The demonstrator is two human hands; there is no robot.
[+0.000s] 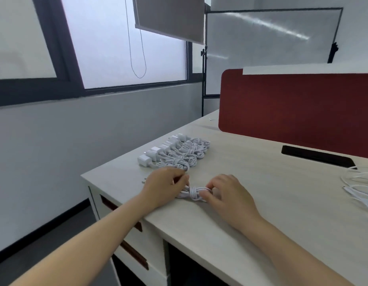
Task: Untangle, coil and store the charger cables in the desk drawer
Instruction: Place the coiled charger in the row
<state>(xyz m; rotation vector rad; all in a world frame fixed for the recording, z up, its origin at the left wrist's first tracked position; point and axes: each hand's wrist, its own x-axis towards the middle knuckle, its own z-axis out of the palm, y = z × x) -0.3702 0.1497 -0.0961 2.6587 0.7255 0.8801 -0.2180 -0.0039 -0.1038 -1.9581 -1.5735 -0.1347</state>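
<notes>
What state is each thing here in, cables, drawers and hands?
Bundle: coiled, wrapped at its middle, held.
Left hand: grips the bundle's left end.
Right hand: pinches its right end.
Row of chargers: coiled, side by side.
Loose cables: uncoiled.
Drawers: shut.

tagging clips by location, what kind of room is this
Most likely an office workstation: a pale desk with drawers beneath, a red partition screen along its back edge, and a whiteboard on a stand behind. A row of coiled chargers lies on the desk.

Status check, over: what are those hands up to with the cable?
Left hand, right hand pinching coiled cable. Finished row behind, loose tangle right. Drawers closed.
</notes>
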